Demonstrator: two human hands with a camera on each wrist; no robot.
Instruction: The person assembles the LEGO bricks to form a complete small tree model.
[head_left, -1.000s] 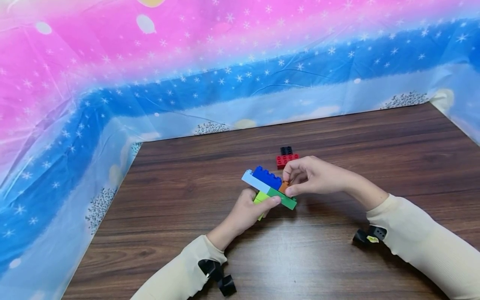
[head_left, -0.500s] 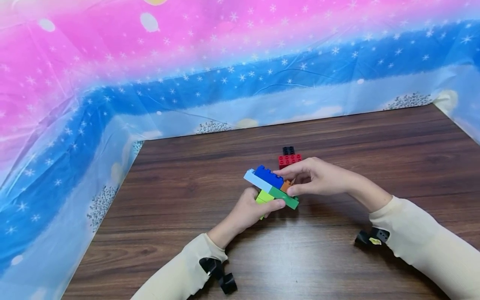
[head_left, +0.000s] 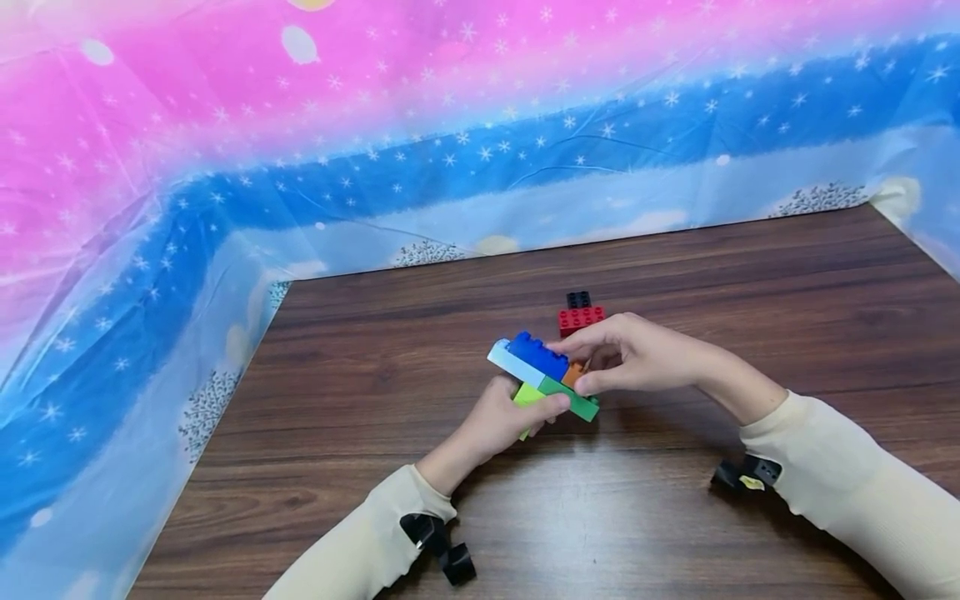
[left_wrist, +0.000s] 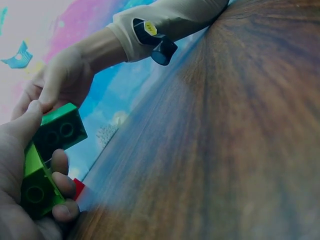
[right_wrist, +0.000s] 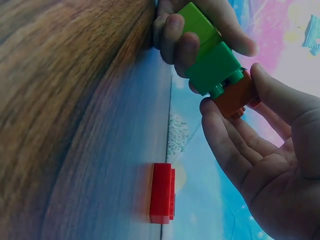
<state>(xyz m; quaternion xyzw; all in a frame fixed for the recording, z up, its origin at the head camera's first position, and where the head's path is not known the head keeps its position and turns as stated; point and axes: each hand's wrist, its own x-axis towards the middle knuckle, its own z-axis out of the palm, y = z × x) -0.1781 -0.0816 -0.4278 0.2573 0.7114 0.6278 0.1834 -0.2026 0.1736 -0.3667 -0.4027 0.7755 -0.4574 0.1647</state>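
My left hand [head_left: 501,421] grips a joined brick build above the table, its fingers curled round the lime green part [head_left: 528,394] and its thumb on the green brick [head_left: 576,402]. Upper layers hold a light blue brick [head_left: 514,364], a dark blue brick [head_left: 538,356] and an orange brick [head_left: 573,372]. In the right wrist view the orange brick [right_wrist: 236,95] sits against the studs of the green brick [right_wrist: 216,68], between the thumb and fingers of my right hand [right_wrist: 275,165]. One right finger reaches to the dark blue brick in the head view.
Behind my right hand, a red brick [head_left: 581,320] and a black brick [head_left: 578,300] lie on the brown wooden table [head_left: 337,358]. A patterned pink and blue cloth [head_left: 420,150] stands along the table's far and left edges. Black devices [head_left: 438,546] are strapped at both wrists.
Since a second ago, my right fingers have shifted left from above the orange brick onto the dark blue brick's side. The thumb stays by the orange brick. My left hand keeps its grip.
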